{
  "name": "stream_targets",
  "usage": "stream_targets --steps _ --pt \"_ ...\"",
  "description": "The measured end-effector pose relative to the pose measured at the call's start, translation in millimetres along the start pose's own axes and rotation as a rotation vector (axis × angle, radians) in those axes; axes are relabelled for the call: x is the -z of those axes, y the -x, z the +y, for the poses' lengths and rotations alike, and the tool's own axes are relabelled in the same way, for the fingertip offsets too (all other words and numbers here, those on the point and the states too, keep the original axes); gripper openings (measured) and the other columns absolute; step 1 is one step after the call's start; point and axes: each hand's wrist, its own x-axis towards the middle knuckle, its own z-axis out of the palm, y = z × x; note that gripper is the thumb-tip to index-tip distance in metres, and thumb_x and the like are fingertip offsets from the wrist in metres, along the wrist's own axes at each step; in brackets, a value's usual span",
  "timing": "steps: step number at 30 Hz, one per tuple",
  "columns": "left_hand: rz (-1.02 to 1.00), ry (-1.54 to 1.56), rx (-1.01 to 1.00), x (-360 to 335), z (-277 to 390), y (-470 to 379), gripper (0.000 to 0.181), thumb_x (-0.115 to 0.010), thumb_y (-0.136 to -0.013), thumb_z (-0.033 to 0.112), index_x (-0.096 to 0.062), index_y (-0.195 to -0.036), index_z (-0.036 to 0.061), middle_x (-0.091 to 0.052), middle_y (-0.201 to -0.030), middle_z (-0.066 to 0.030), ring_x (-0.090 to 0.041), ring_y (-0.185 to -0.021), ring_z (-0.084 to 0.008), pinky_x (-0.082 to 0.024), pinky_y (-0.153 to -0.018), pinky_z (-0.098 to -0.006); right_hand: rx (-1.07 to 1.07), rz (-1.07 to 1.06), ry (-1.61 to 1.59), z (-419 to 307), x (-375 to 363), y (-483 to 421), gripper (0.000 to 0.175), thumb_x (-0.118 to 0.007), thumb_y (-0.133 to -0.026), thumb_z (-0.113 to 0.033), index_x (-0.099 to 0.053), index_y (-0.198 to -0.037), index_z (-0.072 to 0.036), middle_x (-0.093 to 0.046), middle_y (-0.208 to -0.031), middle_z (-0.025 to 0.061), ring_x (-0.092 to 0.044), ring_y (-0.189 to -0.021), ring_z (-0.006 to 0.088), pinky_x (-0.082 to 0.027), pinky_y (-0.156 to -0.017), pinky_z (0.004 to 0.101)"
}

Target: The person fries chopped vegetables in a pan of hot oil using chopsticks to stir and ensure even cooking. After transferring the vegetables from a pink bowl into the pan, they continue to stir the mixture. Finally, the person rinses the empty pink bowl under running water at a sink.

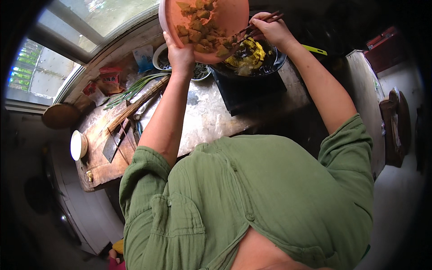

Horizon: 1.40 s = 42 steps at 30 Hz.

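Observation:
My left hand (180,59) grips the rim of a pink plastic basin (233,17), which is tilted towards a dark wok (279,60). Brownish food chunks (199,33) lie in the basin. Dark chopsticks (270,17) are held in my right hand (271,30), their tips at the basin's lower right edge among the chunks. Below them, a yellow, egg-like mass (251,55) sits in dark liquid in the wok. The wok rests on a black stove (249,89); the basin hides part of the wok.
Bowls of dark food (156,59) stand left of the wok. Green onions (126,91), a straw whisk (135,103), a cleaver (111,146), a white bowl (78,145) and seasoning packets (109,79) lie further left. A lime-green handle (315,50) juts out at right.

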Motion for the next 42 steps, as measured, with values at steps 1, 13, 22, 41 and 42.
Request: stream_targets --steps 1,13,22,41,42 --pt "-0.004 -0.005 -0.041 -1 -1 0 0.076 -0.051 -0.069 0.002 -0.014 -0.136 0.002 -0.047 -0.118 -0.0202 -0.05 -0.105 -0.0266 -0.038 -0.089 -0.0289 0.011 0.006 0.042 -1 0 0 0.013 -0.051 -0.086 -0.016 -0.058 -0.089 -0.005 -0.059 -0.081 0.0037 -0.058 -0.072 0.0114 -0.052 -0.061 0.0247" --pt "0.033 -0.146 -0.059 0 14 1 0.072 -0.05 -0.067 -0.002 -0.02 -0.132 0.0031 -0.048 -0.115 -0.0162 -0.049 -0.104 -0.0275 -0.039 -0.089 -0.0313 -0.05 0.143 -0.049 18 -1 22 0.014 -0.053 -0.082 -0.016 -0.058 -0.084 -0.003 -0.059 -0.076 0.0052 -0.059 -0.065 0.0144 -0.052 -0.058 0.0282" --pt "0.029 -0.291 -0.154 8 -5 -8 0.076 -0.051 -0.07 0.009 -0.015 -0.136 0.0051 -0.051 -0.112 -0.0251 -0.052 -0.101 -0.0359 -0.04 -0.087 -0.0361 -0.077 0.207 -0.253 0 -25 9 0.014 -0.047 -0.086 -0.013 -0.054 -0.089 -0.002 -0.059 -0.081 0.0102 -0.061 -0.069 0.0187 -0.053 -0.058 0.0276" --pt "0.037 -0.537 -0.452 2 14 -14 0.056 -0.039 -0.072 0.002 -0.035 -0.128 0.003 -0.04 -0.127 -0.0206 -0.036 -0.12 -0.0314 -0.033 -0.097 -0.0353 -0.164 0.24 -0.151 24 -34 -22 0.016 -0.049 -0.084 -0.014 -0.053 -0.089 0.001 -0.058 -0.077 0.0109 -0.059 -0.058 0.0188 -0.053 -0.052 0.029" --pt "0.043 -0.54 -0.449 0 14 -14 0.057 -0.039 -0.072 0.002 -0.035 -0.128 0.0029 -0.04 -0.127 -0.0205 -0.036 -0.12 -0.0316 -0.033 -0.097 -0.0353 -0.17 0.247 -0.127 26 -31 -20 0.017 -0.048 -0.084 -0.014 -0.053 -0.089 0.001 -0.058 -0.078 0.0105 -0.059 -0.059 0.0187 -0.053 -0.052 0.0289"
